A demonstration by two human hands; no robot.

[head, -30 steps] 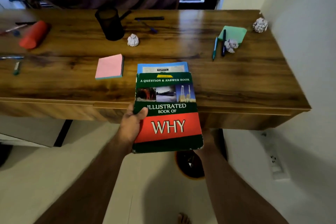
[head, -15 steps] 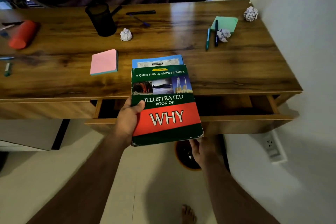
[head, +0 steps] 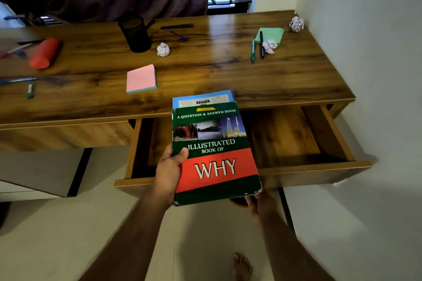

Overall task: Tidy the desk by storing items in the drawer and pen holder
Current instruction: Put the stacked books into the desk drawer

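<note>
My left hand (head: pixel 170 173) grips a green and red book (head: pixel 217 166), titled "Illustrated Book of Why", by its left edge. A thinner blue book (head: pixel 203 98) lies under it in the same grip. Both hover over the open wooden drawer (head: pixel 315 167), whose inside looks bare. My right hand (head: pixel 259 204) is under the drawer front, its fingers partly hidden by the book's corner. A black mesh pen holder (head: pixel 135 34) stands at the back of the desk (head: pixel 228 75).
On the desk lie a pink sticky pad (head: pixel 141 78), a green pad (head: pixel 270 34), two pens (head: pixel 253 50) beside it, three crumpled paper balls (head: pixel 163 49), a red case (head: pixel 44 53), and more pens at the left (head: pixel 17 80) and behind the holder (head: pixel 177 26). A wall stands close on the right.
The drawer has slid from shut to wide open, with my right hand moving back under its front. The books stay in my left hand, now over the drawer.
</note>
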